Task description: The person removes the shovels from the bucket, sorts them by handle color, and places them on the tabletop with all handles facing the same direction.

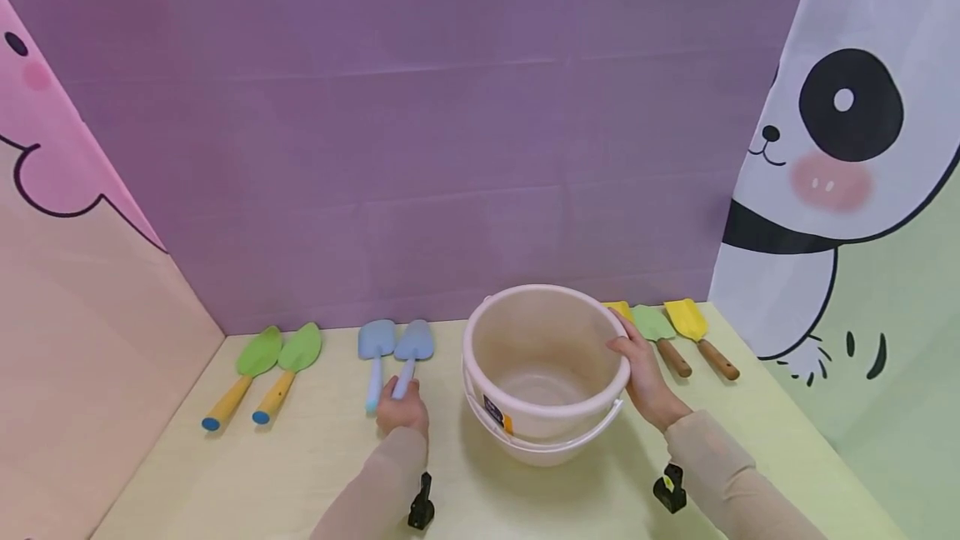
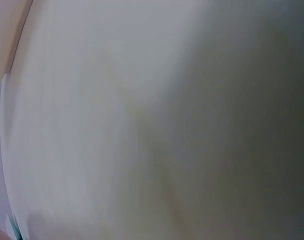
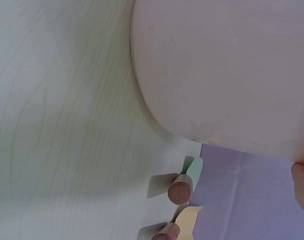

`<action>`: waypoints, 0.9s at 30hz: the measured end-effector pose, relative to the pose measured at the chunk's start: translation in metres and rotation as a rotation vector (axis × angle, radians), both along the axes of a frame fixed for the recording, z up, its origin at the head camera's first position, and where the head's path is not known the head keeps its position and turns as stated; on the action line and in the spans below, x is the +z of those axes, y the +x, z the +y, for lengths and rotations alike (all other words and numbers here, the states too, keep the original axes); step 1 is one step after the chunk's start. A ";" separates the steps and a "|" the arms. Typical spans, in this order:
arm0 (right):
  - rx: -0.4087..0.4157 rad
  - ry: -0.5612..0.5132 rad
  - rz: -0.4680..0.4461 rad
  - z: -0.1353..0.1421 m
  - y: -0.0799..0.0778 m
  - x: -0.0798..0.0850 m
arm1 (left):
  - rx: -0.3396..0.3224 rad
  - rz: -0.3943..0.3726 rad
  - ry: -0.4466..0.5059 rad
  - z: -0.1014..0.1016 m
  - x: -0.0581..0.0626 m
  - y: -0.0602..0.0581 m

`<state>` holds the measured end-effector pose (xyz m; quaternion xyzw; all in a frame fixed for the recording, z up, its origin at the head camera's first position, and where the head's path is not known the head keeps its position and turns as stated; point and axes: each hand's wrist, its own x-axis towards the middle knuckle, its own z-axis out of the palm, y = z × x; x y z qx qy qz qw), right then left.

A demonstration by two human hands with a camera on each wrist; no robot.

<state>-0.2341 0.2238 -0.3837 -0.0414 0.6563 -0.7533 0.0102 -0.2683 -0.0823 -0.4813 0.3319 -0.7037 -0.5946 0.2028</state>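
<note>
My left hand (image 1: 403, 412) pinches the handle of a light blue toy shovel (image 1: 415, 341), whose blade points toward the back wall. A second blue shovel (image 1: 377, 340) lies just left of it. With my right hand (image 1: 643, 365) I grip the right rim of a pale pink bucket (image 1: 546, 409), thumb over the edge. The bucket tilts toward me, so its bare inside shows, and its handle hangs down in front. In the right wrist view the bucket's side (image 3: 227, 70) fills the upper right, with part of my hand (image 3: 303, 185) at its edge.
Two green trowels (image 1: 260, 350) with yellow handles lie at left on the pale table (image 1: 225, 490). Behind my right hand are a green trowel (image 1: 654, 322), a yellow shovel (image 1: 686, 319) and another yellow blade (image 1: 619, 308), partly hidden. A purple wall (image 1: 390, 148) closes the back.
</note>
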 end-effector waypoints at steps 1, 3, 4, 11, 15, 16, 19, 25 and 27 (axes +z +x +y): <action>-0.001 -0.002 0.000 0.000 0.000 0.000 | -0.009 -0.001 -0.008 -0.002 0.001 0.001; -0.002 -0.002 0.001 -0.001 0.000 0.000 | -0.018 -0.010 -0.035 -0.005 0.001 0.002; 0.000 0.000 0.001 -0.001 0.000 0.000 | -0.020 -0.013 -0.050 -0.007 0.001 0.003; 0.002 0.001 -0.005 -0.001 0.000 0.000 | -0.044 -0.060 -0.103 -0.020 -0.003 0.007; 0.010 -0.009 -0.004 0.000 0.000 0.000 | -0.055 -0.052 -0.098 -0.019 -0.002 0.009; 0.011 -0.008 -0.004 0.000 0.000 0.000 | -0.048 -0.047 -0.093 -0.018 -0.002 0.009; 0.010 -0.002 -0.009 0.001 0.001 -0.001 | -0.035 -0.039 -0.076 -0.012 -0.001 0.011; 0.002 0.010 -0.004 0.001 0.001 -0.001 | -0.035 -0.018 -0.025 0.004 0.001 0.010; 0.003 0.005 0.002 0.000 0.001 -0.001 | -0.037 -0.010 -0.009 0.009 0.002 0.008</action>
